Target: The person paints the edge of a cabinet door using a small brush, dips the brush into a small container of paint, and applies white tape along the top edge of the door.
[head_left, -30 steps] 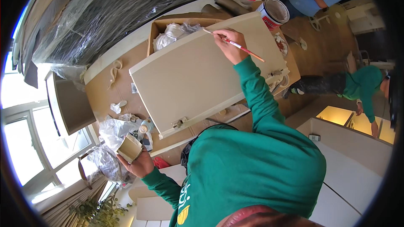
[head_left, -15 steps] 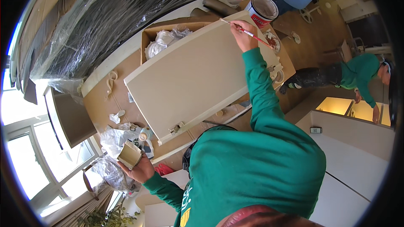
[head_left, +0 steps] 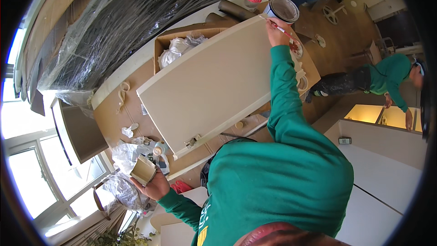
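Hands, viewed from my remote post: right hand (head_left: 278, 33) pinching a slim brush (head_left: 284, 31), left hand (head_left: 156, 185) cupping an open box (head_left: 144, 171) off the near left corner of the panel (head_left: 209, 84). Panel lies ahead, long axis slanting from near left to far right; brush tip at its far right corner, contact unclear to me. Right hand nearer. Beneath: tabletop (head_left: 108, 113). Beyond: carton (head_left: 157, 55), can (head_left: 283, 10). Right: co-worker (head_left: 395, 78) bending over lit compartments (head_left: 362, 113).

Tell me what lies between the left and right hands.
In the head view, mostly the pale panel; near the left hand, which holds a small open box, a round tan-topped item also sits. The right hand grips a thin brush.
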Tool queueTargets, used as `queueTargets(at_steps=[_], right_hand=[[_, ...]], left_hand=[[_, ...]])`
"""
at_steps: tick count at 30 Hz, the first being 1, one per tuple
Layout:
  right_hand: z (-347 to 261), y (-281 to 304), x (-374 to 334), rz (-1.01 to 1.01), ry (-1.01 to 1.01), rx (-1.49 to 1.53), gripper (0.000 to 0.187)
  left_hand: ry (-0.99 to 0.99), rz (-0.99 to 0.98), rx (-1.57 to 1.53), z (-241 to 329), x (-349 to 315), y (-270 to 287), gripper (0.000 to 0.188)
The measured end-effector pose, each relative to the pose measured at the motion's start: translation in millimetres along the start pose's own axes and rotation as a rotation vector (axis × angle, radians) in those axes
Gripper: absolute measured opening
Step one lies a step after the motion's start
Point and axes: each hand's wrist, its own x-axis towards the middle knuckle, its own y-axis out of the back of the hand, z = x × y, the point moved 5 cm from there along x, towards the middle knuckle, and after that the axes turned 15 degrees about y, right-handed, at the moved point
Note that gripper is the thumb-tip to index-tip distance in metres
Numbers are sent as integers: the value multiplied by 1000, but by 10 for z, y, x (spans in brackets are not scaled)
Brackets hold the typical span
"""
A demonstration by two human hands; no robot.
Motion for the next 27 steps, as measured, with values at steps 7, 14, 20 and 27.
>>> queueTargets(at_steps=[7,14,20,27], right_hand=[[-47,187,67,184,-29,51,14],[-1421,200,-276,-150,-182,946,23],[-3231,428,-1093,-756,-68,1279,20],[-4700,578,-1883,-1056,343,1155,15]], left_hand=[[15,-94,-25,-9,-74,-74,48],[68,-7,-157,-120,-98,-24,51],[239,-194,-262,-242,-217,-150,59],[259,-244,-125,184,-590,-2,67]])
